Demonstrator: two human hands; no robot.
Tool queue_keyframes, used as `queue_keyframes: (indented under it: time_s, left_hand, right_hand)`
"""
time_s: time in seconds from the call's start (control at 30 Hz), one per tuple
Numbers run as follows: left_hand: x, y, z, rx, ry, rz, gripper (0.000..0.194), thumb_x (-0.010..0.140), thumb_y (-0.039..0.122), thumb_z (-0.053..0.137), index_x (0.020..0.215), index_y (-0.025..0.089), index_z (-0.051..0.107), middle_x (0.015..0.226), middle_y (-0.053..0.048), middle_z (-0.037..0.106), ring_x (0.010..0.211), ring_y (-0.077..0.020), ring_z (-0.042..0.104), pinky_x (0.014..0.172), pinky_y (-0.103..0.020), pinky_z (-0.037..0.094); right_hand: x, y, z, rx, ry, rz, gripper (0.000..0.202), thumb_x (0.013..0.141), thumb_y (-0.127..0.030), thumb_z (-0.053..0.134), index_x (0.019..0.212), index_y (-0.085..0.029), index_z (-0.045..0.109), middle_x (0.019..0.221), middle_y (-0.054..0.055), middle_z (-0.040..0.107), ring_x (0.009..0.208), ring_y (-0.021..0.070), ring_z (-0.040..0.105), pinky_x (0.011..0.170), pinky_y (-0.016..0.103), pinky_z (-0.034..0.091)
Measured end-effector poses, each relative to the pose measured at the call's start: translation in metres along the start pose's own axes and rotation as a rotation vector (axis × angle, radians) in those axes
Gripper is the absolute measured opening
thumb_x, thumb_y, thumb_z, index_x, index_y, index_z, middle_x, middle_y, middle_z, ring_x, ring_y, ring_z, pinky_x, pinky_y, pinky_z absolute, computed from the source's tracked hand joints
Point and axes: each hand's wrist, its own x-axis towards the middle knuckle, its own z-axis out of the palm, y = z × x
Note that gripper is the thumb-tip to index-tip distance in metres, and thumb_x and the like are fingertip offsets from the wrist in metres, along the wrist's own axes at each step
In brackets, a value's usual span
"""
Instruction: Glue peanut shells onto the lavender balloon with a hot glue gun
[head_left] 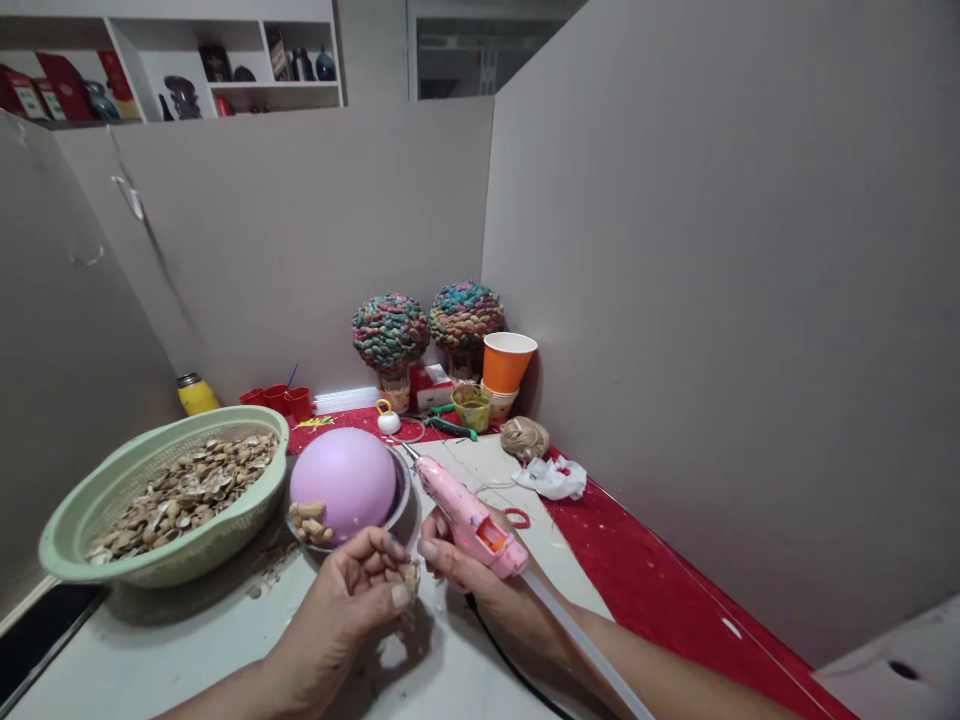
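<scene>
My right hand (465, 565) is wrapped round a pink hot glue gun (469, 510), its nozzle tilted up and away to the left. A long clear glue stick (585, 640) sticks out of its back end. Between the thumb and fingers of my left hand (360, 585) I pinch a peanut shell (412, 578), partly hidden by the fingertips. Just beyond that hand a purple balloon (343, 480) rests in a metal bowl (403, 490). Several peanut shells (309, 522) sit against the balloon's lower left side.
A green basket (56, 560) of peanut shells stands at left. Behind are two colourful shell-covered balls (390, 332) on stands, red cups (298, 403), orange paper cups (507, 365), pliers (452, 428) and twine (524, 438). Grey partitions (712, 250) enclose the table.
</scene>
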Motion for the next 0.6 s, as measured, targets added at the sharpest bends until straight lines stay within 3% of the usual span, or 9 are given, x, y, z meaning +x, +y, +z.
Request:
queue_keyframes:
  time_s: [0.1, 0.3, 0.6]
  left_hand:
    - [0.004, -0.008, -0.005, 0.150, 0.005, 0.041, 0.032, 0.073, 0.031, 0.081, 0.088, 0.017, 0.057, 0.073, 0.003, 0.055, 0.064, -0.0085, 0.044, 0.060, -0.022, 0.036]
    - [0.013, -0.024, -0.014, 0.357, 0.051, 0.056, 0.030, 0.073, 0.032, 0.078, 0.085, 0.017, 0.055, 0.071, 0.003, 0.053, 0.062, -0.0099, 0.043, 0.060, -0.024, 0.035]
    - [0.024, -0.015, -0.031, 0.481, 0.199, 0.144, 0.019, 0.070, 0.020, 0.074, 0.079, 0.017, 0.057, 0.071, 0.003, 0.053, 0.065, -0.0111, 0.044, 0.062, -0.024, 0.037]
  right_hand:
    - [0.001, 0.007, 0.000, 0.007, 0.005, 0.023, 0.032, 0.083, -0.046, 0.072, 0.079, -0.018, 0.057, 0.067, -0.004, 0.052, 0.058, 0.0107, 0.043, 0.056, 0.023, 0.036]
    - [0.004, 0.020, 0.002, 0.065, 0.111, 0.202, 0.048, 0.078, -0.063, 0.070, 0.074, -0.016, 0.058, 0.064, -0.002, 0.055, 0.052, 0.0091, 0.043, 0.048, 0.022, 0.030]
    - [0.004, 0.011, -0.001, 0.026, 0.219, 0.274, 0.057, 0.073, -0.071, 0.068, 0.076, -0.014, 0.067, 0.067, 0.002, 0.062, 0.059, 0.0109, 0.049, 0.052, 0.021, 0.034]
